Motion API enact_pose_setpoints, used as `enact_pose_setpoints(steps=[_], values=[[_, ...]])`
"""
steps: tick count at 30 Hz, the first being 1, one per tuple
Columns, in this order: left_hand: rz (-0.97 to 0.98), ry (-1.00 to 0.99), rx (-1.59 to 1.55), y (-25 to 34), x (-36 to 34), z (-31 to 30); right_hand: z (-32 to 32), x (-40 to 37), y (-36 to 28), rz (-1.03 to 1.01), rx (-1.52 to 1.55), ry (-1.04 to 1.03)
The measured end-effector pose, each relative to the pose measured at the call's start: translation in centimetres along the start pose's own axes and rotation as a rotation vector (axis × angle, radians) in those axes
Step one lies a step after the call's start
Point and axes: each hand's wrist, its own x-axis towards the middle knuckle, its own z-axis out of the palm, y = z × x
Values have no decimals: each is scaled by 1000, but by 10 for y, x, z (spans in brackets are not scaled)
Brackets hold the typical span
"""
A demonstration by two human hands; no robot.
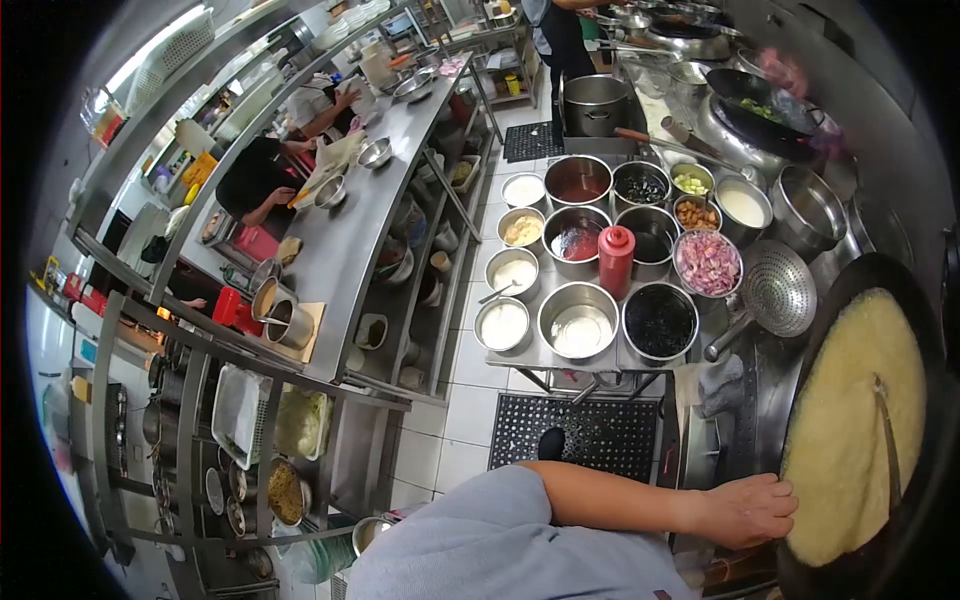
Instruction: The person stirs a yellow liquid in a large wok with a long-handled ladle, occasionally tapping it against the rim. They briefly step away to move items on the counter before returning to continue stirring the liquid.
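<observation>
Gripping the rim of the wok [860, 272] with the left hand [745, 510] closed tight; probably risking a burn, or slopping the yellow mixture [860, 420] by tilting.

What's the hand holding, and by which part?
Left hand lies on the near rim of the wok, fingers curled at its edge; a closed grip cannot be confirmed. Right hand is out of view.

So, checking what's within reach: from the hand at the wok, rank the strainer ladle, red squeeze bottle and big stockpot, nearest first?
From the left hand at the wok rim:
1. Strainer ladle, just beyond the wok.
2. Red squeeze bottle, farther left, mid-frame.
3. Stockpot, far off, top of frame.
</observation>
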Motion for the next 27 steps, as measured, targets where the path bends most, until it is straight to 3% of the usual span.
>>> enact_pose_setpoints(steps=[5,8,10,11,13,15,19,20,22,27], values=[[4,-47,-7,-1,1,-6,48,-28,15,-169,-60,238],[8,-60,-46,-2,0,-5,83,-60,3,-134,-146,295],[10,-81,-73,-3,3,-5,73,-84,13,-209,-179,167],[7,-109,-88,-4,4,-7,35,-100,27,-270,-468,-36],[18,-171,-112,-3,7,-14,6,-136,39,-112,-344,-68],[80,8,-199,-2,7,-20,-6,-167,39,-11,-267,-49],[41,-279,-131,-2,13,-28,49,-172,-1,-14,-264,77],[63,-282,-129,0,15,-31,63,-169,-15,29,-375,145],[110,-290,-174,1,15,-35,79,-156,-40,-82,-284,8],[129,-291,-216,-4,12,-41,85,-166,-91,-60,-453,78]])
